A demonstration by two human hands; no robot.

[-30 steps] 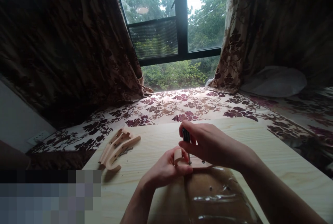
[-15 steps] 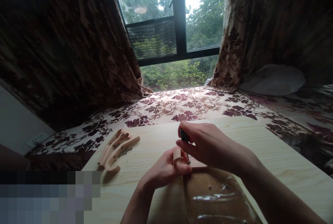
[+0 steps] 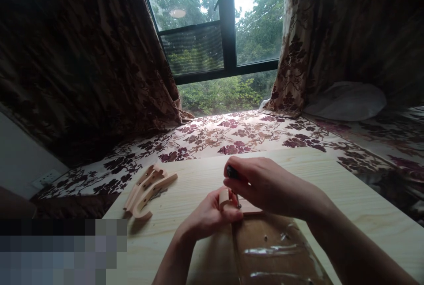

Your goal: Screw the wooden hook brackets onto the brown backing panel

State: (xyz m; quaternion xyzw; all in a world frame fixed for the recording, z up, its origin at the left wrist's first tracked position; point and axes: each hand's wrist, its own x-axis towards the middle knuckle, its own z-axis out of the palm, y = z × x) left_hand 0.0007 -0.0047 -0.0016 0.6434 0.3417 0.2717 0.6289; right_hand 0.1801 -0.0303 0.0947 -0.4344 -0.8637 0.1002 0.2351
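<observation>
My left hand (image 3: 212, 214) is closed around a curved wooden hook (image 3: 224, 198), near the far edge of a brown taped cardboard piece (image 3: 270, 238). Above it, my right hand (image 3: 251, 179) grips the dark handle of a screwdriver (image 3: 232, 173). The screwdriver's shaft points down to the wooden piece beside my left fingers, where a small metal screw seems to be. A flat part of the wood extends to the right beneath my right hand.
Several curved wooden hooks (image 3: 147, 192) lie in a group at the left of the pale wooden board (image 3: 298, 166), with small screws beside them. Past the board are a floral cloth (image 3: 232, 133), patterned curtains (image 3: 294, 55) and a window.
My right hand has turned slightly on the screwdriver, and the handle now leans more to the left. My left hand keeps its hold on the wooden hook.
</observation>
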